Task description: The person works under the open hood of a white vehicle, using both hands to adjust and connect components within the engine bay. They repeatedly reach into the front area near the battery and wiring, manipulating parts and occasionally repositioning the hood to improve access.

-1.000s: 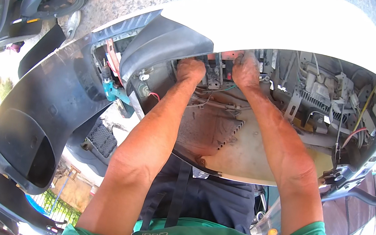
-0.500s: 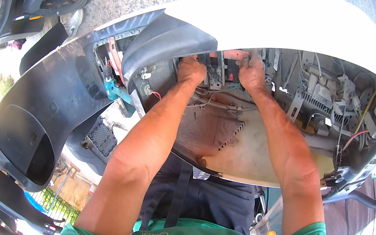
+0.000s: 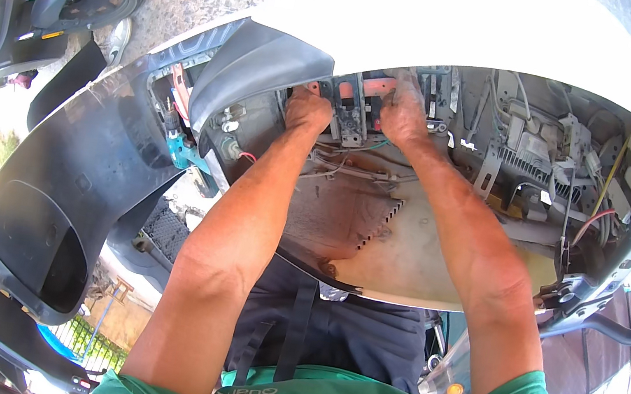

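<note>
Both fists closed: our left hand [image 3: 307, 110] and right hand [image 3: 404, 116] grip either side of a black, boxy bracket [image 3: 348, 115] deep in the scooter's open body, under the smooth white panel [image 3: 462, 21]. Dusty tan tray [image 3: 406, 254] below; tangled wires [image 3: 579, 216] to the right.

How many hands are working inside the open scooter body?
2. The left hand is at the left side of a black bracket under the white panel; the right hand is at its right side. No others show.
</note>
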{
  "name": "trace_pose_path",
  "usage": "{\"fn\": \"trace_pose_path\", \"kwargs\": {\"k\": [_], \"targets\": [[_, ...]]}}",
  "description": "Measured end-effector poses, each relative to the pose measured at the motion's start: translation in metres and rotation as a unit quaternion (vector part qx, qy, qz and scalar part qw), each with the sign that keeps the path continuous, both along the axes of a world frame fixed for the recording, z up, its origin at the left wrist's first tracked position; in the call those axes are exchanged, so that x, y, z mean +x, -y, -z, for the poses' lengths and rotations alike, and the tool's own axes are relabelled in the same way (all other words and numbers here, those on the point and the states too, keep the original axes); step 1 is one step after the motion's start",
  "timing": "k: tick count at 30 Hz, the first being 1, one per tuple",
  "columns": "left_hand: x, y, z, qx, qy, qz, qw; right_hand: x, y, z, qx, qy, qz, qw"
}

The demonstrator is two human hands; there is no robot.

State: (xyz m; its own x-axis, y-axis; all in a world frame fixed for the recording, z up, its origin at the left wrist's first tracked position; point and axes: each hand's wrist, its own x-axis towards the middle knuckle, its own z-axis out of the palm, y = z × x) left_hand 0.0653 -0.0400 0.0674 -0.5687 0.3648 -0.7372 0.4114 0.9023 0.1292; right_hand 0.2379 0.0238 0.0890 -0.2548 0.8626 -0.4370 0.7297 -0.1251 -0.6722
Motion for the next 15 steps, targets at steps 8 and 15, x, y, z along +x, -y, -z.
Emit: {"fn": "trace_pose_path", "kwargs": {"k": [8,15], "targets": [[-0.002,0.021,0.038,0.065,0.034,-0.105,0.992,0.001,-0.008,0.006,-0.063,-0.045,0.05,0.996],[-0.003,-0.001,0.014,0.033,0.08,-0.155,0.984,-0.006,-0.007,0.005,-0.071,0.001,0.093,0.993]]}}
